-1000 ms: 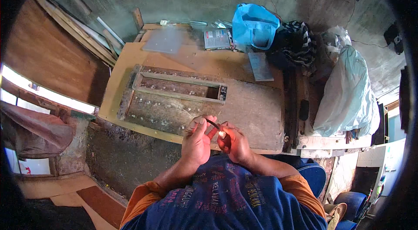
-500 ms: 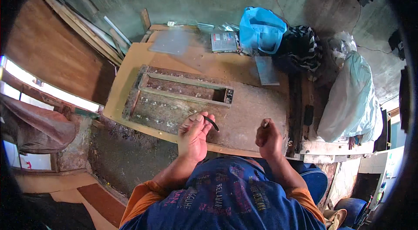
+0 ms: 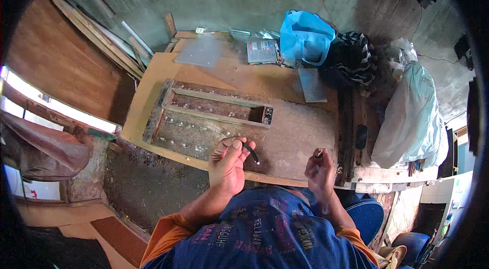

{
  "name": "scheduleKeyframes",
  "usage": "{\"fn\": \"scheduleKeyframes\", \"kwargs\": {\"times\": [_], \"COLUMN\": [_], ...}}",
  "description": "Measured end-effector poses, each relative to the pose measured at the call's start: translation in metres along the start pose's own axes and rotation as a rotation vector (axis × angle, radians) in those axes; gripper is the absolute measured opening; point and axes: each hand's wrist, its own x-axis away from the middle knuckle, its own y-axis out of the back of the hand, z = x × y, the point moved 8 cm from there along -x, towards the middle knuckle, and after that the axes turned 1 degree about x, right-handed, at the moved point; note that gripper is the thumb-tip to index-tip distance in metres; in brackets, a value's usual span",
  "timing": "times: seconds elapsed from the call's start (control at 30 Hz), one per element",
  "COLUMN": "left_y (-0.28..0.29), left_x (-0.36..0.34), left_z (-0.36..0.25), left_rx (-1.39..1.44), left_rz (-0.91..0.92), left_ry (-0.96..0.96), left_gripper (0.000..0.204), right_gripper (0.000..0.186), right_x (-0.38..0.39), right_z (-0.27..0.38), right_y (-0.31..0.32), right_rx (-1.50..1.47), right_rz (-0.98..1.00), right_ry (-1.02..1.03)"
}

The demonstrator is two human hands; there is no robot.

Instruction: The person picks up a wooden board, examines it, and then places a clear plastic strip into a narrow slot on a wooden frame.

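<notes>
- Far left, a brown wooden panel (image 3: 56, 65) leans up by the wall, with long wooden battens (image 3: 109, 40) stacked slantwise beside it.
- Moving in, the wooden workbench (image 3: 153, 91) spreads out, pale board on its left, darker worn wood to the right.
- Set on the bench is a shallow wooden frame (image 3: 214, 108), a long rectangular recess with small pale bits scattered inside and below it.
- Behind the frame, a clear plastic sheet (image 3: 201, 50) lies flat near the bench's back edge, and a small printed packet (image 3: 262, 51) sits just to its right.
- Now the left hand (image 3: 227, 167): it is over the bench's near edge, fingers curled, pinching a short dark wire (image 3: 251, 153) between thumb and fingertips; the wire's free end points down and right, with a bright tip.
- The wire hangs just below the frame's front edge, above the dark worn board.
- Across a gap, well apart from the left hand, the right hand (image 3: 319, 172) is closed in a loose fist around a small tool (image 3: 318, 154), only its dark tip poking out on top; what kind of tool, I cannot tell.
- Up at the back, a blue plastic bag (image 3: 305, 37) stands open, a dark striped cloth (image 3: 354, 58) bunched next to it.
- A flat grey plate (image 3: 311, 85) lies in front of the bag.
- Far right, a big pale plastic-wrapped bundle (image 3: 412, 116) slumps against the bench end.
</notes>
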Motion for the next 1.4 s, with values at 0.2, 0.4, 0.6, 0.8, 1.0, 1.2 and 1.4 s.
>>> {"fn": "scheduleKeyframes", "kwargs": {"times": [0.2, 0.4, 0.6, 0.8, 1.0, 1.2, 1.4], "left_y": [-0.001, 0.030, 0.063, 0.080, 0.080, 0.059, 0.055], "left_x": [-0.004, -0.038, -0.035, -0.050, -0.042, -0.027, -0.019], "left_z": [0.007, -0.022, -0.034, -0.035, 0.014, 0.041, 0.047], "left_rx": [-0.028, -0.116, -0.930, -0.384, -0.160, -0.031, 0.017], "left_rz": [-0.001, 0.003, -0.026, -0.176, -0.209, -0.131, -0.146], "left_ry": [0.016, -0.110, -0.398, -0.261, 0.088, 0.311, 0.372], "left_gripper": [0.004, 0.020, 0.010, 0.013, 0.010, 0.013, 0.016], "right_gripper": [0.025, 0.019, 0.014, 0.020, 0.024, 0.031, 0.032], "right_x": [-0.005, 0.000, 0.010, 0.013, 0.004, -0.001, 0.002], "right_z": [-0.007, 0.018, 0.055, 0.058, 0.054, 0.065, 0.072], "right_y": [0.016, 0.035, 0.102, 0.266, 0.398, 0.400, 0.401], "right_rx": [-0.100, 0.202, 0.361, 0.066, 0.243, 0.324, 0.493], "right_rz": [0.025, -0.088, -0.353, -0.877, -1.031, -1.016, -1.194], "right_ry": [-0.059, 0.155, 0.397, 0.481, 0.397, 0.330, 0.367]}}
